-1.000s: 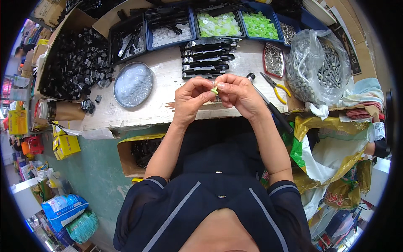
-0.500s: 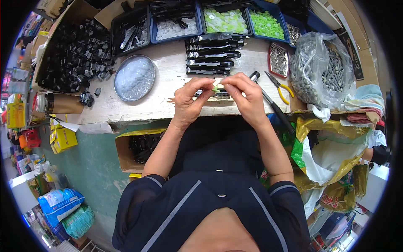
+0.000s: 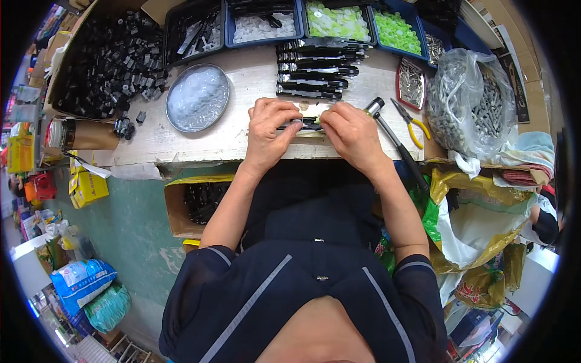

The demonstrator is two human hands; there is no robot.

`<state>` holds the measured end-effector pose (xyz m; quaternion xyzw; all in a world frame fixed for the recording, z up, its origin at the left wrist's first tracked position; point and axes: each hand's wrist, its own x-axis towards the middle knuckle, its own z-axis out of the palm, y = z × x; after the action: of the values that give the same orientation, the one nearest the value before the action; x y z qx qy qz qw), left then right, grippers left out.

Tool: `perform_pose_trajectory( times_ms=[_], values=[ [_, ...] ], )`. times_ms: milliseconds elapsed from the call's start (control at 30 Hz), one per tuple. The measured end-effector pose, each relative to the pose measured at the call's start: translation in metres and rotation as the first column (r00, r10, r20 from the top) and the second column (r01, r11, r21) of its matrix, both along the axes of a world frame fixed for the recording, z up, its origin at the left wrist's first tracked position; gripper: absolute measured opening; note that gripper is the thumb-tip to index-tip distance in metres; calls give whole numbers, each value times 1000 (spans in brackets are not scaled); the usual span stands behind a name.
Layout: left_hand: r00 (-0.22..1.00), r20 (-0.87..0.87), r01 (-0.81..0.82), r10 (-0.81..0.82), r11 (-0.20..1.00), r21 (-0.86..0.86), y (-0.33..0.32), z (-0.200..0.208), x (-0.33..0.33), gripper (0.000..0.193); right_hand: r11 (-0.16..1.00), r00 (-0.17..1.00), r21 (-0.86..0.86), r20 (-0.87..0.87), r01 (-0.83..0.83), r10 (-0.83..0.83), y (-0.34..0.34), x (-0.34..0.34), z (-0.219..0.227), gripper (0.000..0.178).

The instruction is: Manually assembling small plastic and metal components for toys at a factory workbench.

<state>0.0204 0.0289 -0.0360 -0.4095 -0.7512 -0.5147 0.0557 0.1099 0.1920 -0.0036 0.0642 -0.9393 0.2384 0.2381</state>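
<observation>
A slim black assembly (image 3: 311,123) lies at the bench's near edge between my hands. My left hand (image 3: 269,128) is closed on its left end, thumb and fingers pinched around it. Something small and pale shows at the left thumb tip, too small to name. My right hand (image 3: 350,130) has its fingertips pressed together at the assembly's right part. A bit of light green disc shows at those fingertips, mostly hidden by them. Just beyond my hands, several similar black assemblies (image 3: 311,78) lie in a stacked row.
A hammer (image 3: 396,145) and yellow-handled pliers (image 3: 411,124) lie right of my hands. Left stand a round dish (image 3: 225,109) of clear pieces and a box of black parts (image 3: 115,78). Bins of green discs (image 3: 396,33) line the back. A bag of screws (image 3: 451,115) sits far right.
My hands have come down from holding up the small green disc together to the black assembly on the bench. They have moved apart, and the view has shifted slightly.
</observation>
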Motion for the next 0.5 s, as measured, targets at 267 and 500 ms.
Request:
perform_pose_trajectory(
  times_ms=[267,500],
  values=[
    [1000,1,-21,21,995,-99,2,-13,5,10,979,985,182,158,-96,68,-3,-16,-10,3],
    [999,22,-25,26,998,-51,5,-18,6,8,965,952,183,277,-186,131,-1,-25,-2,8]
  ],
)
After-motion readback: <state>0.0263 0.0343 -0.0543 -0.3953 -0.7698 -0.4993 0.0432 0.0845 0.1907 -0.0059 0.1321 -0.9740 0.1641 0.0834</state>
